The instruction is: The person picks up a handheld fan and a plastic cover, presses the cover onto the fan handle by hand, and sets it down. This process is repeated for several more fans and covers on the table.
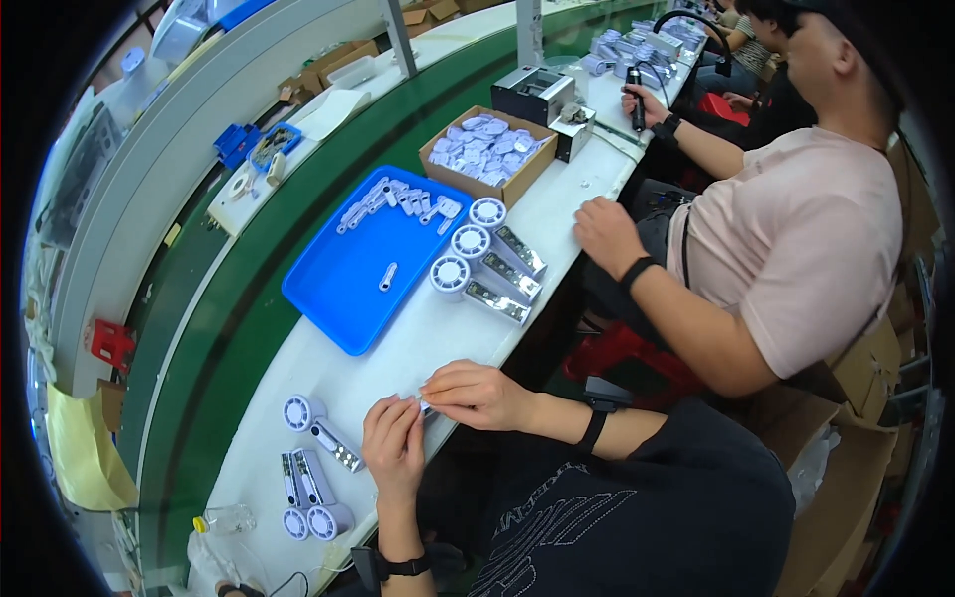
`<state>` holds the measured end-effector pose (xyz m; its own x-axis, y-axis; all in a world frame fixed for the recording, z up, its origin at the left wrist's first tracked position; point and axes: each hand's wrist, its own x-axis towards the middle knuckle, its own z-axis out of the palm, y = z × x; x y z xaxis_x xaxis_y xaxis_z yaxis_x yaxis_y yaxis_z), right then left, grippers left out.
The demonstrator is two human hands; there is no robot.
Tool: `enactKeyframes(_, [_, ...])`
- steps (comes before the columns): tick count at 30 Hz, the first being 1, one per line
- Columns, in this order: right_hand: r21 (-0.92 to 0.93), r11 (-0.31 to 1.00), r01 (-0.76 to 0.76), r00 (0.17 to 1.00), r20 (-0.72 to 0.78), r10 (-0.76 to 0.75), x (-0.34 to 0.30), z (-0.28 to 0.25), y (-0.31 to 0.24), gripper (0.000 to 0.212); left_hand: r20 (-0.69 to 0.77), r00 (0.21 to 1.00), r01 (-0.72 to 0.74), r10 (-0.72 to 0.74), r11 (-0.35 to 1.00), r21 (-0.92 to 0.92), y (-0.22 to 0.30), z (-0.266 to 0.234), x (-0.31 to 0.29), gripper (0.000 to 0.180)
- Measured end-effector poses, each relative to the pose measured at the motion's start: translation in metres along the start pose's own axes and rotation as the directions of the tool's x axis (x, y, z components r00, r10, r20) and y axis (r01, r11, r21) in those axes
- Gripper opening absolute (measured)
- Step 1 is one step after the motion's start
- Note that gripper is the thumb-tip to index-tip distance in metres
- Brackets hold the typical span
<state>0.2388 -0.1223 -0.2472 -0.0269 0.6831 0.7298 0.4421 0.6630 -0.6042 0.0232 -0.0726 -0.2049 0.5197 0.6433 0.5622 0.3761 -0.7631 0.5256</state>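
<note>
My left hand (394, 438) and my right hand (479, 395) meet over the near edge of the white bench, fingertips pinched together. Between them is a small white plastic part (425, 406), mostly hidden by my fingers. Left of my left hand lie three white handheld fans, one fan (320, 430) closest to it, their handles showing circuit boards. Beyond my right hand three more handheld fans (482, 274) lie side by side with boards exposed. A blue tray (348, 284) holds several small white plastic pieces (403, 199) and a single one (388, 277) apart from them.
A cardboard box (487, 154) of white plastic parts stands behind the tray. Across the bench runs a green conveyor belt (214, 338). At right a co-worker (796, 229) holds a black electric screwdriver (636, 99). A clear bottle (229, 519) lies at lower left.
</note>
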Motion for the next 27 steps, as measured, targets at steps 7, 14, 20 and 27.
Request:
enactKeyframes(7, [0.054, 0.995, -0.087, 0.996, 0.009, 0.087, -0.002, 0.000, -0.003, 0.033, 0.037, 0.999, -0.030, 0.029, 0.999, 0.038, 0.004, -0.005, 0.000, 0.021])
enactKeyframes(14, [-0.004, 0.997, -0.077, 0.997, 0.002, 0.077, -0.001, 0.001, -0.002, 0.035, 0.041, 0.997, -0.067, 0.062, 0.989, 0.132, 0.002, -0.001, -0.002, 0.032])
enactKeyframes(20, [-0.030, 0.998, -0.059, 0.998, -0.009, 0.058, -0.002, 0.004, -0.001, 0.036, 0.003, 1.000, -0.023, 0.023, 0.998, 0.058, -0.010, 0.001, -0.008, 0.038])
enactKeyframes(27, [-0.051, 0.997, -0.057, 0.998, -0.013, 0.057, -0.003, 0.005, -0.001, 0.036, -0.004, 0.995, -0.095, 0.099, 0.964, 0.248, 0.005, 0.000, -0.003, 0.040])
